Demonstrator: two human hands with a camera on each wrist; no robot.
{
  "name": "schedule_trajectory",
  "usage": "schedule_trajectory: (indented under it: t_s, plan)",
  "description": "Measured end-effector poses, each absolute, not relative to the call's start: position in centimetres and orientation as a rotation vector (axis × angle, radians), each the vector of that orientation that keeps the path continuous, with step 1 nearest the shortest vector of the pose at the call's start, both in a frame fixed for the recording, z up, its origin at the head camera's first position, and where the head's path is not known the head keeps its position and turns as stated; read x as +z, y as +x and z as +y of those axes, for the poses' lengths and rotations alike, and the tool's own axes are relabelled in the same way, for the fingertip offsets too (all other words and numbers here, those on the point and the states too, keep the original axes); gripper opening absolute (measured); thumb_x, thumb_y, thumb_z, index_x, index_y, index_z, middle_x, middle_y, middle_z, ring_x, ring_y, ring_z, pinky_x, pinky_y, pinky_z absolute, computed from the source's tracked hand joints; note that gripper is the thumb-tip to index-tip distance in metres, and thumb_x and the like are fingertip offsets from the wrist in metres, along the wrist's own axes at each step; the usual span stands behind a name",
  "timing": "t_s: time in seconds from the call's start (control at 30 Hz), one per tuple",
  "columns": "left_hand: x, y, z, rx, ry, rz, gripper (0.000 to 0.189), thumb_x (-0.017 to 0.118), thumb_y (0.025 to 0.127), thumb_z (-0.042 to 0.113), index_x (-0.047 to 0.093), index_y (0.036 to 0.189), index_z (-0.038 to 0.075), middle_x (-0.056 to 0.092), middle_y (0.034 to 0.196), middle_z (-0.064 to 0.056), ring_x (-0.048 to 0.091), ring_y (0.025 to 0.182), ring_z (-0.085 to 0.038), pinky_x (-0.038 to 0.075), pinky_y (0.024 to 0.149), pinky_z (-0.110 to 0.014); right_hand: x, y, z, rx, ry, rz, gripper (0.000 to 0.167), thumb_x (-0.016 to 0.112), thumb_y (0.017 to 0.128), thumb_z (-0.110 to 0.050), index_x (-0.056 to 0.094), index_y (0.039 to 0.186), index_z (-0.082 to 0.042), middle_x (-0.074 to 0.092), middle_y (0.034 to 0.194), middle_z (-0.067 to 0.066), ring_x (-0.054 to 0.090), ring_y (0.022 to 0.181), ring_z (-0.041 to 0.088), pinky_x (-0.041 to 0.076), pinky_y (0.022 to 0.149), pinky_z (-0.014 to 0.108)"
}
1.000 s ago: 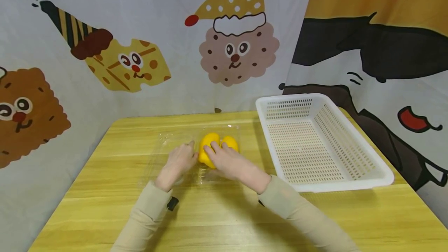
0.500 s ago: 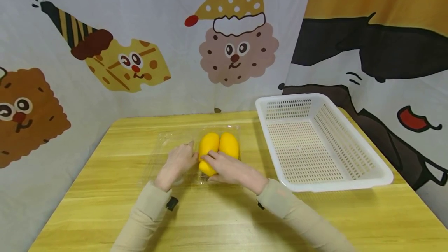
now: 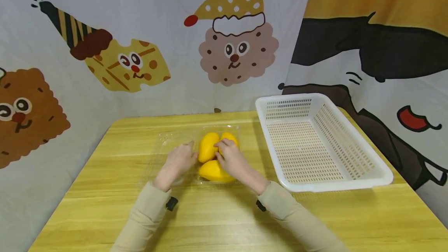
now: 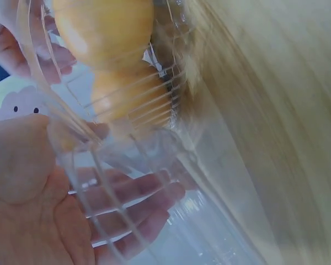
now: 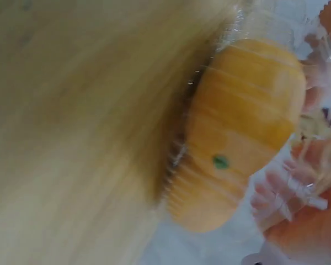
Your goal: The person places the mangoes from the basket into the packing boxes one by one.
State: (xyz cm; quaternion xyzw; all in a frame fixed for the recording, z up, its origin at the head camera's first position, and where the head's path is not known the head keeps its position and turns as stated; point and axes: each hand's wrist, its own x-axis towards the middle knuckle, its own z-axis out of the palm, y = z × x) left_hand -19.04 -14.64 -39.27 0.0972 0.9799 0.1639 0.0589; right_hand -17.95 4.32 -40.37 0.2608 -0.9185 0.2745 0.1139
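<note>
Three yellow mangoes lie in a clear plastic clamshell box (image 3: pixel 157 160) that stands unfolded on the table. The back-left mango (image 3: pixel 208 147) and back-right mango (image 3: pixel 231 138) sit side by side, and the front mango (image 3: pixel 214 171) lies crosswise before them. My left hand (image 3: pixel 180 160) holds the box at its middle fold; in the left wrist view its fingers show through the clear plastic. Over the mangoes is my right hand (image 3: pixel 232 160), fingertips between the back two, covering part of the back-right one. A small green mark shows on a mango (image 5: pixel 248 105) in the right wrist view.
A large white perforated basket (image 3: pixel 311 151) stands on the right of the wooden table (image 3: pixel 217 221). Behind the table hangs a cloth (image 3: pixel 182 57) printed with cartoon figures. Both forearms, in beige sleeves, reach in from the front edge.
My right hand turned the front mango crosswise and let go of it, then moved up and back onto the rear mangoes. The left hand has stayed in place.
</note>
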Motion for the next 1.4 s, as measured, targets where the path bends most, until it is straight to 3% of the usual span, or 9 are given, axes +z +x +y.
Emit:
schedule_trajectory:
  t_s: [0.17, 0.23, 0.33, 0.67, 0.8, 0.9, 1.03, 1.17, 1.4]
  plan:
    - [-39.5, -19.3, -15.7, 0.624, 0.26, 2.918, 0.058, 0.046, 0.099, 0.032, 0.035, 0.143, -0.005, 0.047, 0.138, -0.029, 0.066, 0.09, -0.035, 0.054, 0.085, -0.048, -40.8, -18.8, 5.1, 1.021, 0.337, -2.742, 0.048, 0.063, 0.087, -0.005, 0.048, 0.131, 0.008, 0.042, 0.139, 0.025, 0.042, 0.127, 0.041, 0.046, 0.101, 0.047]
    - [-39.6, -19.4, -16.5, 0.639, 0.234, 2.917, 0.059, 0.044, 0.1, 0.033, 0.033, 0.144, -0.005, 0.041, 0.142, -0.03, 0.052, 0.119, -0.046, 0.041, 0.103, -0.056, -41.0, -19.2, 5.5, 1.115, 0.218, -2.78, 0.058, 0.062, 0.088, -0.007, 0.038, 0.139, 0.009, 0.031, 0.146, 0.027, 0.036, 0.133, 0.042, 0.042, 0.106, 0.049]
    - [-39.8, -19.7, -18.0, 0.621, 0.171, 2.933, 0.06, 0.042, 0.1, 0.032, 0.03, 0.145, -0.005, 0.034, 0.145, -0.033, 0.039, 0.13, -0.05, 0.034, 0.106, -0.061, -41.2, -19.6, 5.8, 1.217, 0.126, -2.813, 0.068, 0.059, 0.09, -0.008, 0.024, 0.145, 0.009, 0.024, 0.15, 0.028, 0.034, 0.136, 0.042, 0.037, 0.11, 0.048]
    - [-38.7, -18.9, -23.1, 0.494, -0.151, 2.806, 0.058, 0.038, 0.099, 0.029, 0.034, 0.136, -0.016, 0.038, 0.133, -0.042, 0.041, 0.118, -0.058, 0.041, 0.095, -0.064, -41.4, -19.8, 6.1, 1.424, 0.015, -2.865, 0.073, 0.052, 0.096, -0.018, 0.01, 0.149, 0.009, 0.023, 0.152, 0.03, 0.041, 0.132, 0.04, 0.037, 0.11, 0.049]
    - [-38.2, -18.7, -24.3, 0.485, -0.158, 2.704, 0.057, 0.037, 0.098, 0.03, 0.043, 0.128, -0.018, 0.047, 0.128, -0.039, 0.05, 0.114, -0.052, 0.046, 0.091, -0.059, -41.3, -19.7, 6.2, 1.417, -0.016, -2.904, 0.074, 0.051, 0.096, -0.022, 0.009, 0.149, 0.008, 0.029, 0.149, 0.03, 0.061, 0.089, 0.029, 0.053, 0.082, 0.036]
    - [-38.2, -18.6, -24.8, 0.483, -0.164, 2.702, 0.054, 0.037, 0.099, 0.03, 0.05, 0.122, -0.016, 0.053, 0.121, -0.037, 0.055, 0.108, -0.049, 0.049, 0.086, -0.055, -41.3, -19.8, 6.1, 1.412, -0.041, -2.942, 0.074, 0.05, 0.097, -0.025, 0.008, 0.149, 0.009, 0.049, 0.132, 0.032, 0.047, 0.056, 0.016, 0.048, 0.058, 0.029]
    - [-38.3, -18.8, -25.2, 0.483, -0.19, 2.749, 0.04, 0.039, 0.098, 0.026, 0.059, 0.086, -0.007, 0.058, 0.079, -0.02, 0.056, 0.069, -0.028, 0.049, 0.061, -0.038, -41.4, -19.7, 6.1, 1.407, -0.049, -2.963, 0.075, 0.049, 0.097, -0.026, 0.008, 0.148, 0.01, 0.058, 0.116, 0.031, 0.037, 0.048, 0.012, 0.045, 0.051, 0.029]
    - [-37.8, -18.7, -25.3, 0.56, -0.195, 2.807, 0.033, 0.041, 0.096, 0.02, 0.045, 0.066, 0.005, 0.036, 0.059, -0.002, 0.033, 0.052, -0.013, 0.033, 0.047, -0.026, -41.4, -19.7, 6.1, 1.396, -0.045, -2.958, 0.074, 0.049, 0.097, -0.026, 0.009, 0.148, 0.011, 0.045, 0.137, 0.034, 0.052, 0.064, 0.02, 0.051, 0.069, 0.034]
    - [-35.5, -17.9, -25.6, 0.677, -0.068, 2.915, 0.039, 0.035, 0.092, 0.01, 0.043, 0.111, -0.023, 0.037, 0.062, -0.004, 0.031, 0.049, -0.013, 0.031, 0.044, -0.024, -41.4, -19.7, 6.0, 1.447, -0.063, -2.942, 0.074, 0.048, 0.098, -0.025, 0.008, 0.148, 0.01, 0.031, 0.147, 0.032, 0.051, 0.123, 0.037, 0.042, 0.106, 0.048]
